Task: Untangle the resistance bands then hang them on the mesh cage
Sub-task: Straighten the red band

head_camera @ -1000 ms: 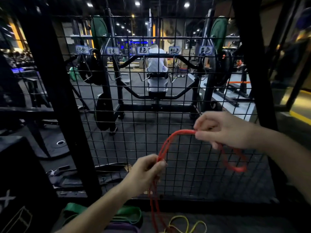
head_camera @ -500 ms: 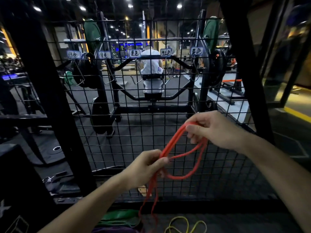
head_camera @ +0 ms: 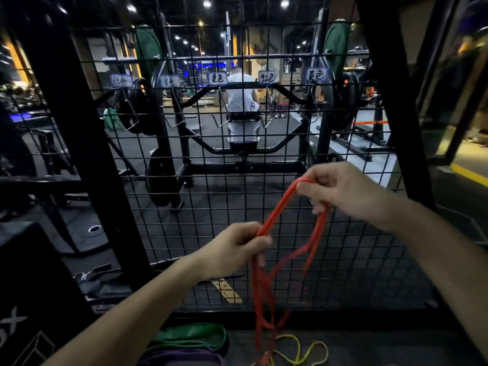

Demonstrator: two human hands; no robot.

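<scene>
A thin red resistance band [head_camera: 277, 211] stretches between both hands in front of the black mesh cage [head_camera: 200, 159]. My right hand [head_camera: 346, 191] pinches its upper end, with a loop draped under the fingers. My left hand [head_camera: 237, 247] grips the doubled strands lower down. The rest of the red band hangs to the floor, where it meets a thin yellow band [head_camera: 301, 350]. A green band [head_camera: 192, 336] and a purple band [head_camera: 182, 357] lie at the bottom left. Metal hooks [head_camera: 132, 122] under labelled tags stick out of the mesh.
A thick black post [head_camera: 87, 143] stands left of the mesh and another [head_camera: 396, 107] to the right. A black box [head_camera: 29, 294] sits at the lower left. Behind the mesh are weight machines and a seated person [head_camera: 241, 101].
The loop that hung from my right hand has dropped longer and now dangles toward the floor. Both hands have stayed close together on the red band; the view tilted slightly.
</scene>
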